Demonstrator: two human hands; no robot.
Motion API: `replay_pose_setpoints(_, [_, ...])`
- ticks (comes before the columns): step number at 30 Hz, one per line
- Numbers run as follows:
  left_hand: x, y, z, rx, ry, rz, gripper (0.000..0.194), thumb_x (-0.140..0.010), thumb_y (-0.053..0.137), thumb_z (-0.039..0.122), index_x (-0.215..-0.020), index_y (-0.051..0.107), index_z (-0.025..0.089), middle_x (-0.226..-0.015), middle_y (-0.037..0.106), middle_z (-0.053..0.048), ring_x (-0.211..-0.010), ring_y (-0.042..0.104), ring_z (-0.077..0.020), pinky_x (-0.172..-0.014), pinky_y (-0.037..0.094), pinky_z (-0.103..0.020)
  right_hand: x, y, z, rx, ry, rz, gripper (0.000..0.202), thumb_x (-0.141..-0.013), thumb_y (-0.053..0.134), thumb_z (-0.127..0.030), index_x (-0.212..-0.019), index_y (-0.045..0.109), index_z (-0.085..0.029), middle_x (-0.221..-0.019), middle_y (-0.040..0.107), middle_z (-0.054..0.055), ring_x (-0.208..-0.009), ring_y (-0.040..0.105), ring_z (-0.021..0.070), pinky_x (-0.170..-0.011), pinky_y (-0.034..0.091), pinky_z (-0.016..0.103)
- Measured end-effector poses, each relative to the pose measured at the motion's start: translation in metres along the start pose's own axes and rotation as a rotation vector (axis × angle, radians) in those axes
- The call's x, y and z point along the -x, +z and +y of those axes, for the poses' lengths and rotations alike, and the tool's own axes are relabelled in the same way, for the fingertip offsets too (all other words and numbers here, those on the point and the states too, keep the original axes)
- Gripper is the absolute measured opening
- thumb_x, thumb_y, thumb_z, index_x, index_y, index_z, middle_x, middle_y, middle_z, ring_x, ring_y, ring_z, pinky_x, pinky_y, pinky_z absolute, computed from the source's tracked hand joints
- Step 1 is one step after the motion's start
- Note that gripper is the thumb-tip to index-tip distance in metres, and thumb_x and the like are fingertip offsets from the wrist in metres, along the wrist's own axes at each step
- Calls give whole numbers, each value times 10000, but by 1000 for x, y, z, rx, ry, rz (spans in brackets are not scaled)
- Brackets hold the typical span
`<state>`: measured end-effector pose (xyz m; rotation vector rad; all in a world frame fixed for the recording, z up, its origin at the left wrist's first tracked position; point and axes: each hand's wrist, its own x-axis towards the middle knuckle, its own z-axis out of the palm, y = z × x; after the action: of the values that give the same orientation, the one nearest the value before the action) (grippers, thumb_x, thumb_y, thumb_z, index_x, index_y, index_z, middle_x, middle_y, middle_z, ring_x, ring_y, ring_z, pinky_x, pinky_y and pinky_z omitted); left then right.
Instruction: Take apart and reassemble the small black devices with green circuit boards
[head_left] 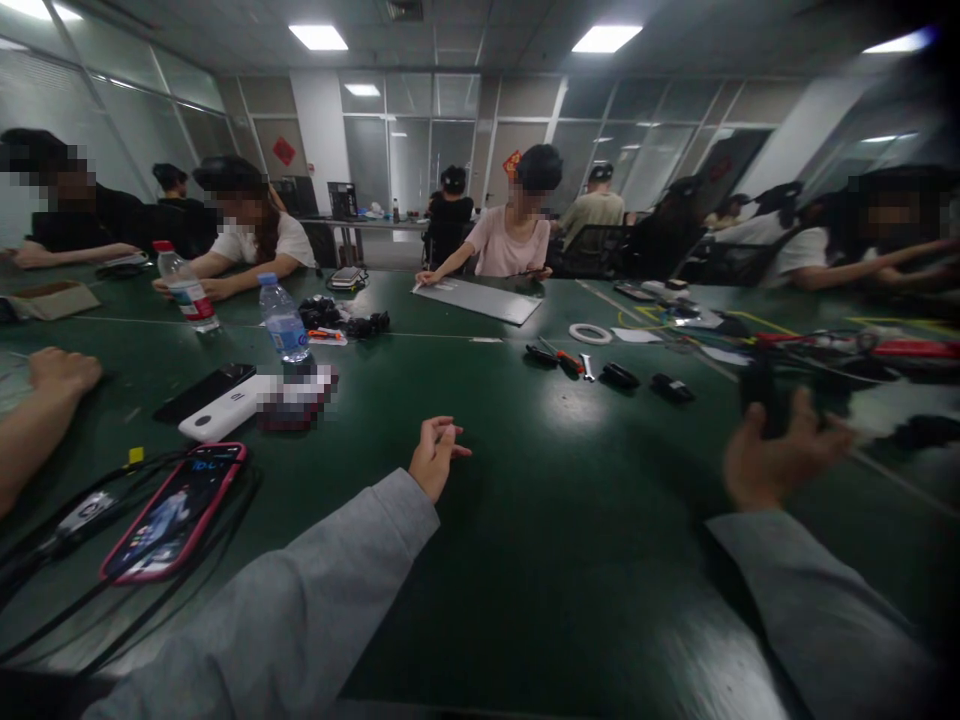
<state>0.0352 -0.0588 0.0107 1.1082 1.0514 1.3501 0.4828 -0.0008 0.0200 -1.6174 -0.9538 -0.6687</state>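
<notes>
My left hand [439, 458] hovers over or rests on the green table [570, 560], near the middle. Its fingers are slightly bent and apart, with nothing in them. To the right, my right hand [780, 460] is blurred, its fingers spread. Just beyond those fingers is a dark, blurred object [795, 375]; whether the hand touches it I cannot tell. Ahead, between the hands, lie a small wrench [586, 368], an orange-and-black tool [570, 364] and black pieces [620, 376], [673, 388]. A white ring like a tape roll [590, 333] lies behind them.
Left of me are a pink-cased phone [176, 515], black cables [225, 545], a white power bank [225, 408], a black phone [206, 392] and two bottles [285, 325], [187, 290]. A person opposite touches a grey panel [480, 300]. Another person's forearm [37, 420] enters at left.
</notes>
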Motion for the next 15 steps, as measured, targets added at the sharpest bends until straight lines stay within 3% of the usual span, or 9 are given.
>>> replay_pose_setpoints(4, [-7,-5,6,156,-132,64,427,-804,565,429,-1125,451,171,-1117,571,-137,-834,648,-180,-827,453,-351,67,-1,-126,-260,-193,-199,528,-885,493,-425,-1330,461,-144,-1183,432,160,-1139,405,262,-971,333,422])
replay_pose_setpoints(8, [-20,-13,10,379,-321,122,562,-756,582,527,-1179,432,189,-1202,541,-154,-968,620,-195,-880,444,-317,144,-30,-238,-561,-274,-509,423,-931,429,-363,-1332,442,-230,-1168,449,88,-1101,446,206,-971,374,378])
replay_pose_setpoints(11, [-26,-17,10,482,-346,68,595,-763,516,597,-1201,457,198,-1160,581,-135,-981,619,-205,-881,457,-324,181,-50,-284,-714,-290,-702,418,-931,444,-322,-1344,420,-266,-1194,441,71,-1117,445,193,-968,395,348])
replay_pose_setpoints(15, [-26,-17,8,586,-328,-55,600,-779,439,638,-1112,567,155,-1040,640,-129,-951,627,-224,-859,485,-349,200,-54,-299,-762,-222,-864,407,-911,486,-301,-1317,453,-285,-1189,451,61,-1106,463,193,-965,413,354])
